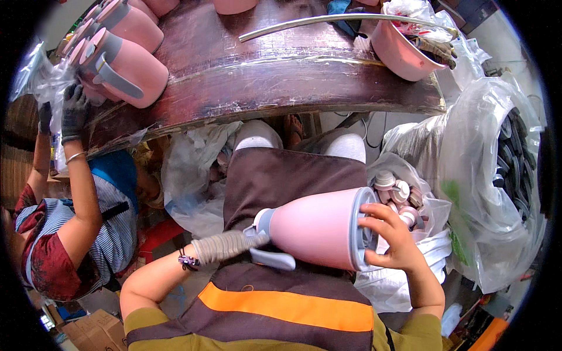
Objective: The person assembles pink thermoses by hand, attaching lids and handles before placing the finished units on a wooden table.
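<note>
A pink vacuum jug (310, 228) with grey trim lies on its side across my lap, its neck to the left and its grey base (359, 229) to the right. My left hand (226, 246), in a pale knitted glove, is closed round the neck end beside the grey handle (273, 259). Bare, my right hand (391, 237) has its curved fingers and thumb spread over the round base, gripping it. The inside of the base is partly hidden by those fingers. A dark apron (281, 175) covers my lap under the jug.
Several pink jugs (137, 70) stand on the dark wooden table (263, 88) at the far left. A pink basin (404, 55) and a metal strip (293, 27) lie farther right. Bags of white-pink lids (398, 190) and dark grey parts (512, 164) stand right; a gloved co-worker (88, 216) is left.
</note>
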{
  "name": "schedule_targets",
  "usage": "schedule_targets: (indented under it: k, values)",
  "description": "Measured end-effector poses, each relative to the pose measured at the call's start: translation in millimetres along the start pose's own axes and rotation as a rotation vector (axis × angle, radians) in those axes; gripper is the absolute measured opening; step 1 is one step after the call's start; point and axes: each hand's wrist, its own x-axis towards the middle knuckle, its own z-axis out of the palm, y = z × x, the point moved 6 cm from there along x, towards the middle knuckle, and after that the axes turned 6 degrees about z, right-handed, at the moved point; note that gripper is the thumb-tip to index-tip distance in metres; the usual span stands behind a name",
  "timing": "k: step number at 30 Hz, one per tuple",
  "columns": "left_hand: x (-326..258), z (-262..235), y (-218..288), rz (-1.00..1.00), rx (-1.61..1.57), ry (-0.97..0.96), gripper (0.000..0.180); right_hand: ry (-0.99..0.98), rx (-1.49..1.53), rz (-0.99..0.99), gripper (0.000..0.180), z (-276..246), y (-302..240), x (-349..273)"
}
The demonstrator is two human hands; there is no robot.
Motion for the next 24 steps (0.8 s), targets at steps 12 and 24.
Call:
schedule_targets:
  k: [12,24]
  values:
    - [-36,-28,172,0.541,-0.663,0.424,0.029,0.396,0.273,0.475,0.034,-22,114,76]
    - [1,-40,174,0.344,-0.545,0.497,0.045,0.432,0.307,0.413,0.024,-134,130,179]
